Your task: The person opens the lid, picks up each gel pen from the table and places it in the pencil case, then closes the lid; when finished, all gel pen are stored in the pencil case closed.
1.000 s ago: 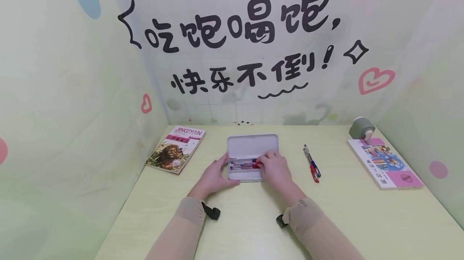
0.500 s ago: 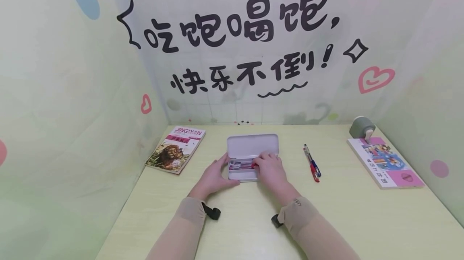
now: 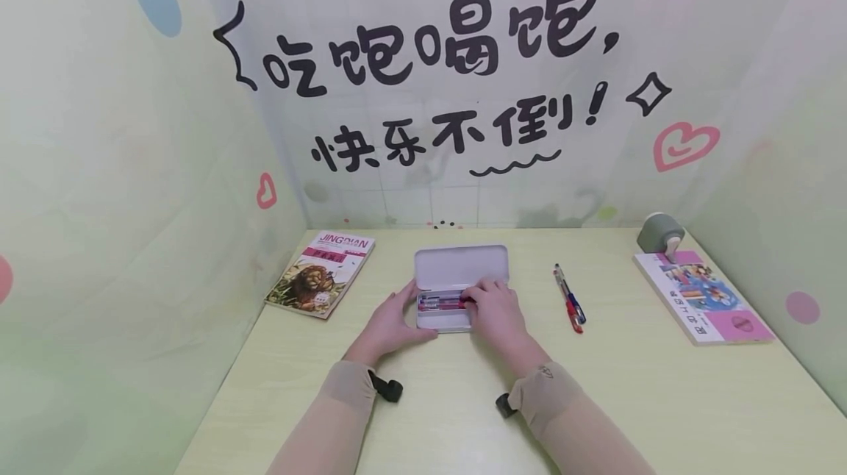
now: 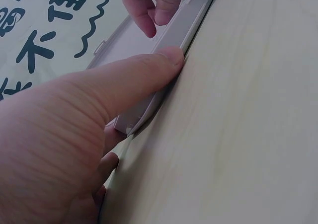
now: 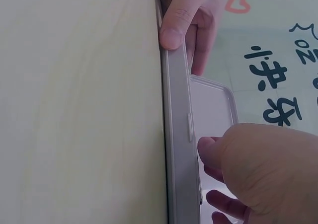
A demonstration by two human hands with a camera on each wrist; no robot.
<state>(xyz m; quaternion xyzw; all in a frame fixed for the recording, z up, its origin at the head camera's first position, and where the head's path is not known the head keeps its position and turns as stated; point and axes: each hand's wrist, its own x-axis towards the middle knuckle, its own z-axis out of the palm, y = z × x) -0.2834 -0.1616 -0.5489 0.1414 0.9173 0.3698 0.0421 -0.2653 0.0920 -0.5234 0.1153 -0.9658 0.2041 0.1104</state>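
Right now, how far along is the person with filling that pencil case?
Partly done, it seems. The pencil case lies open with pens already in its tray. The left hand steadies its near edge while the right hand reaches into the tray. Two pens lie outside on the desk.

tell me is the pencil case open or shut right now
Open. The pencil case has its lid folded back flat on the desk, and pens show inside the tray between the two hands.

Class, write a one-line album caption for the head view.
Left hand steadies the open pencil case while the right hand reaches inside.
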